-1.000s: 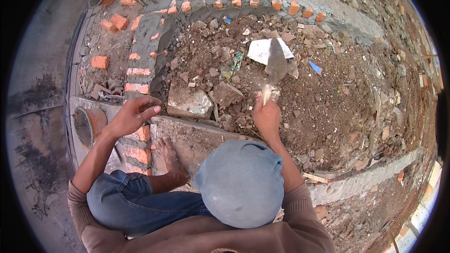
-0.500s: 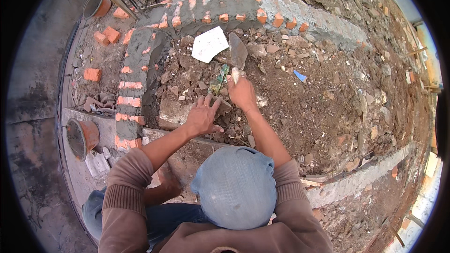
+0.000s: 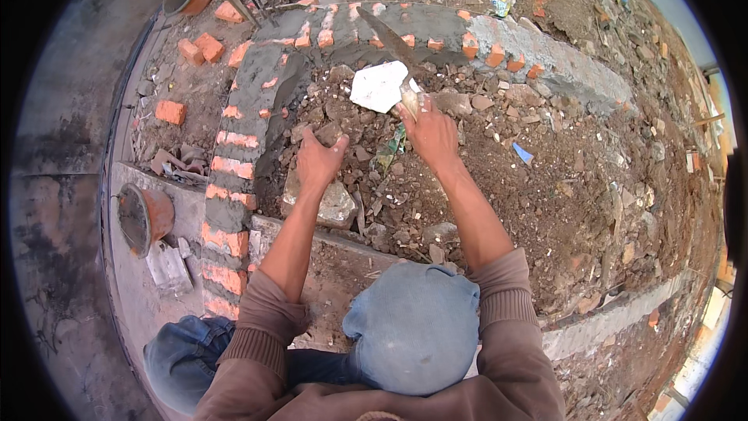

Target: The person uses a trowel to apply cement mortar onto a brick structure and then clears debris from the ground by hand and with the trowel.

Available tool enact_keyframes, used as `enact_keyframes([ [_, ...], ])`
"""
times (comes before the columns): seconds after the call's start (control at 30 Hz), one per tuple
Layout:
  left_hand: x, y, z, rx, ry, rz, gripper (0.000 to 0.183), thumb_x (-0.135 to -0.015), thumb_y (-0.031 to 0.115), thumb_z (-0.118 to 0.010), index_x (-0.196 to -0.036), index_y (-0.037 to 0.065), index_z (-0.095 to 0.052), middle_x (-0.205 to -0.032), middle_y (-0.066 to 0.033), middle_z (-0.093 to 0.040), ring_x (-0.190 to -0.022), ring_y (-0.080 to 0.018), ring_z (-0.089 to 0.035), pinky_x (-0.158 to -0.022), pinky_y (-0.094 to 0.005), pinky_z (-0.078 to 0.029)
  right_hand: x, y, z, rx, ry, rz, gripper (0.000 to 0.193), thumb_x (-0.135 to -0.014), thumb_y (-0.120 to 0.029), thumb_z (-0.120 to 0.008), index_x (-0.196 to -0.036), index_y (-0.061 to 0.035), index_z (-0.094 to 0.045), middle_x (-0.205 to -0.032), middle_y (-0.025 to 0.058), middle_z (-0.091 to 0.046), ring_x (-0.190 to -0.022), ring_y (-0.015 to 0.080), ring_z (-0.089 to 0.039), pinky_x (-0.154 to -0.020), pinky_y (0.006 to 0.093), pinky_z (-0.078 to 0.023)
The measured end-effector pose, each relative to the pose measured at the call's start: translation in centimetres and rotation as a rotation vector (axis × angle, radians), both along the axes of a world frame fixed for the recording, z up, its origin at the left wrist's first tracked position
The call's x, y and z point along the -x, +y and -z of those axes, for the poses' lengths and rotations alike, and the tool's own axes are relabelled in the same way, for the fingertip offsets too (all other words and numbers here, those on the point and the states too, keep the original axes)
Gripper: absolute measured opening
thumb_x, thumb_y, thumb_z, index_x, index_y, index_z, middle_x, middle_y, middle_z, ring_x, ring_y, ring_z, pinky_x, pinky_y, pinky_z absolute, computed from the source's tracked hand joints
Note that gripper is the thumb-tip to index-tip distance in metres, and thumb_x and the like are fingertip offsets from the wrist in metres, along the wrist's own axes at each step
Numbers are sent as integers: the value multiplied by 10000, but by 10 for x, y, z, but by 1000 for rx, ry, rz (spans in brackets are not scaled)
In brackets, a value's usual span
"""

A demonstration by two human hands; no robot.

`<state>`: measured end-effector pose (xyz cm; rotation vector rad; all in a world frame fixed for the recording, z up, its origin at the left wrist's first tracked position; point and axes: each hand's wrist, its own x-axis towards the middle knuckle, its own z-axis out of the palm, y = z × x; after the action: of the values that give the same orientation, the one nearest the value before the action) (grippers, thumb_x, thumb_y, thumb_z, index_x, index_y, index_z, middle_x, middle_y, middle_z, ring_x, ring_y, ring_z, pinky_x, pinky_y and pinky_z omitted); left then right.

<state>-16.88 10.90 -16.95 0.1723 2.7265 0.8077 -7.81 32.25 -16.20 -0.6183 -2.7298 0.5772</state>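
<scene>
Right hand [image 3: 431,134] is wrapped tight round a trowel [image 3: 389,40] handle, blade angled up over the brick wall [image 3: 257,101], likely for reach; left hand [image 3: 318,160] is spread flat on the rubble [image 3: 467,187], fingers [image 3: 308,137] open and holding nothing, just bracing; a white slab [image 3: 379,86] lies touching the trowel hand's fingertips.

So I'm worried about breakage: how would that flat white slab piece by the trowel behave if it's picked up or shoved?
The white slab piece looks thin, flat and stiff, so probably brittle at its jagged edges. It lies on loose rubble, so a push would likely make it rock or slide. Probably light for its size.
</scene>
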Motion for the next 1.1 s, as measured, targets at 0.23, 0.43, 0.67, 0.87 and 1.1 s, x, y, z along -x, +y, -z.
enact_keyframes([
  [0.23,30,-5,53,125,-146,167,893,-868,544,-620,-1500,-7,-313,-1341,-308,-539,-1247,-434,-535,-1069,-451,-412,24,57,36,-30,-299,-139,509,-962,-421,-556,-1178,40,-567,-1019,295,-664,-852,430,-676,-765,516,-545],
  [0.43,26,-46,71,-3,-156,194,916,-871,457,-670,-1532,-2,-233,-1361,-324,-514,-1258,-451,-516,-1073,-443,-405,59,21,-33,128,-507,-296,561,-955,-451,-554,-1236,34,-559,-1112,256,-671,-1050,401,-652,-913,503,-516],
  [0.67,14,4,72,-101,-140,117,915,-881,441,-660,-1510,-65,-228,-1422,-342,-437,-1315,-449,-459,-1098,-429,-378,40,91,40,-35,-455,-129,591,-945,-532,-532,-1061,36,-647,-1063,241,-689,-991,424,-655,-856,527,-507],
  [0.87,52,-66,103,-256,-208,200,826,-952,361,-615,-1528,-49,-188,-1530,-322,-294,-1412,-399,-359,-1149,-395,-307,81,18,-46,185,-230,-112,582,-976,-500,-491,-1193,25,-618,-1025,278,-674,-995,427,-648,-837,511,-518],
  [1.1,36,-35,75,-295,-321,165,627,-965,341,-612,-1410,-58,-422,-1400,-254,-506,-1326,-303,-479,-1075,-402,-369,47,25,7,157,-506,-193,578,-988,-508,-440,-1155,8,-640,-1000,249,-696,-989,414,-664,-874,512,-515],
])
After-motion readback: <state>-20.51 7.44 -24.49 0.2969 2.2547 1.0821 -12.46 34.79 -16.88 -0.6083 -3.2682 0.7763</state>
